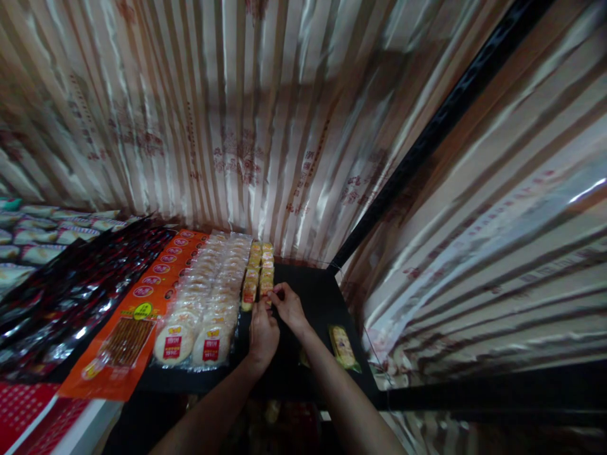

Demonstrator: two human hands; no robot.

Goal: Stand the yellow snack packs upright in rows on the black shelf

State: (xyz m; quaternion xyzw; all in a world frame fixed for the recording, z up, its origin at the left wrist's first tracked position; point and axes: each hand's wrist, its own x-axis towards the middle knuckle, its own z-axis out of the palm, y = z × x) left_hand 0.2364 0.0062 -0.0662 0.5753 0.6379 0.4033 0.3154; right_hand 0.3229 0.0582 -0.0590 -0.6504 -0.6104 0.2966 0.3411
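Note:
Two short rows of small yellow snack packets stand on the black shelf (310, 291): a left row (251, 278) and a right row (267, 268). At the front end of the right row, my left hand (263, 333) and my right hand (290, 308) meet with their fingertips closed on the nearest yellow packet (266, 294). My fingers cover part of it. One more yellow packet (344, 347) lies apart at the right of the shelf, and something partly hidden shows beside my right forearm.
Left of my hands are rows of clear-wrapped round crackers (211, 344), orange bags of brown sticks (126, 341), dark shiny packs (90, 291) and white packs (47, 234). Behind hangs a pleated curtain (237, 126). A black post (417, 145) slants up at the right.

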